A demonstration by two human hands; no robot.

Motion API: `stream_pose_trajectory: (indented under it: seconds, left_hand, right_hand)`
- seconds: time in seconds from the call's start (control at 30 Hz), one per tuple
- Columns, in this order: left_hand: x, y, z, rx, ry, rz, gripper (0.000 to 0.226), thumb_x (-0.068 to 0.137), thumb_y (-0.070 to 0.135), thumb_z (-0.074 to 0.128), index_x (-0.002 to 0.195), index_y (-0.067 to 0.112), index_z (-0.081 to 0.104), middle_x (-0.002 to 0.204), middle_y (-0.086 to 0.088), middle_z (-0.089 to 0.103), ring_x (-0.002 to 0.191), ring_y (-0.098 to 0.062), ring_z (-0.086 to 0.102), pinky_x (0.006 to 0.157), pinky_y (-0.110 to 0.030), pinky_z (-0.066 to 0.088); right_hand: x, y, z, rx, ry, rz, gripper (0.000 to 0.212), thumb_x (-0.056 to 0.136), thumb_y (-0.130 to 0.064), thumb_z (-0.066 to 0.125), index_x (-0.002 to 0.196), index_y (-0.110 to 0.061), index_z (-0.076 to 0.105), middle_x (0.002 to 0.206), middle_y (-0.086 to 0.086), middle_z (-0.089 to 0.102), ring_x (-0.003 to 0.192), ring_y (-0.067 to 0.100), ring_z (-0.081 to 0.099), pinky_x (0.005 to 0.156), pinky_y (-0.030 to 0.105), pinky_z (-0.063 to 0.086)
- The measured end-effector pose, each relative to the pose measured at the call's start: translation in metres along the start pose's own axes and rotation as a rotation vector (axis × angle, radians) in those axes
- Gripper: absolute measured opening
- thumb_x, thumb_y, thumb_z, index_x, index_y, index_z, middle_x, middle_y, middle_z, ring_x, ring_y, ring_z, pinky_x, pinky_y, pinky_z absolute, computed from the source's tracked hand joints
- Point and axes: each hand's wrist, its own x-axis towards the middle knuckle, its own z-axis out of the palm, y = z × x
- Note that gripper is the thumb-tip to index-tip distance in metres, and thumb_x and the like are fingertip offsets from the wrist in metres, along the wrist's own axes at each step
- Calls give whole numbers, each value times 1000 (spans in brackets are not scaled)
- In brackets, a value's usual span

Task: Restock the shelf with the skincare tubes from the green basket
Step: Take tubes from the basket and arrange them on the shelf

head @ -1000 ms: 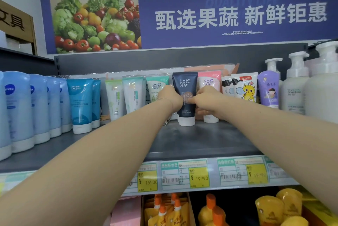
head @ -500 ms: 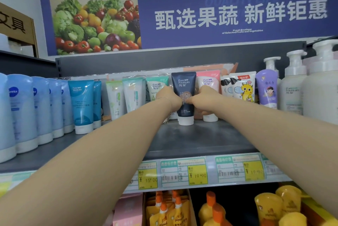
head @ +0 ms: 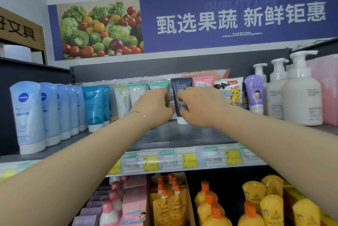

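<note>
A navy skincare tube stands cap-down on the grey shelf, in the middle of a row of tubes. My right hand grips its right side with curled fingers, thumb across the front. From the other side, my left hand pinches the tube's left edge. A pink tube stands just behind to the right, and a teal tube is partly hidden behind my left hand. The green basket is out of view.
Light blue tubes and blue tubes fill the shelf's left. A cartoon tube, a purple bottle and white pump bottles stand at the right. Price tags line the edge; yellow bottles sit below.
Both hands stay on the navy tube and have closed in over more of its front. The tube stands upright in the same spot.
</note>
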Motion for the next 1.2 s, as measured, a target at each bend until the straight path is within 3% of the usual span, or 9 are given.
stream_pose_trajectory:
  seconds: [0.13,0.27,0.43,0.6,0.73,0.87,1.0,1.2]
  left_hand:
    - [-44,8,-20,35,102,112,15,89,33,59,100,23,59,98,5,62,89,-19,57,79,-35,50]
    - [-88,11,-28,79,240,216,9,89,35,56,95,29,55,90,12,58,80,-13,52,71,-33,47]
    - [-133,10,-20,101,187,271,19,89,40,55,103,28,55,90,13,56,76,-10,48,69,-33,46]
    - [-180,8,-2,54,49,231,21,88,41,57,105,29,55,91,11,59,78,-12,52,72,-35,48]
    - [-225,4,19,16,-46,198,21,90,43,55,107,32,55,95,12,59,89,-14,58,78,-39,49]
    - [-269,-2,52,5,-163,192,26,84,48,49,103,32,54,91,14,61,85,-16,61,73,-40,51]
    - [-310,-3,89,-8,-308,153,30,90,44,53,116,31,52,109,11,61,100,-16,59,83,-38,48]
    - [-361,-7,141,-61,-481,93,30,89,41,56,116,28,51,105,7,61,98,-18,60,78,-38,50]
  right_hand:
    - [-28,-15,-14,-32,205,-110,15,90,-29,50,93,-15,53,88,3,59,79,28,59,59,32,30]
    - [-66,-25,-21,20,323,-149,14,74,-24,58,71,-11,57,62,4,54,53,27,54,47,26,27]
    - [-111,-38,-28,70,196,-155,18,78,-29,51,77,-13,59,66,1,54,58,24,56,45,28,35]
    - [-163,-51,-28,156,-18,-101,25,94,-35,43,105,-19,58,90,-2,59,83,20,57,62,33,46]
    - [-213,-66,-11,163,-24,-95,25,84,-34,44,84,-18,62,67,-4,53,59,19,55,44,30,40]
    - [-257,-83,14,209,-99,-107,17,80,-32,52,77,-17,58,63,-3,49,55,20,51,41,32,42]
    - [-291,-105,38,276,-188,-80,16,80,-31,54,79,-16,58,63,-2,49,57,22,52,43,30,38]
    - [-332,-136,69,351,-333,-109,23,92,-35,49,104,-17,58,85,0,58,81,24,59,57,32,34]
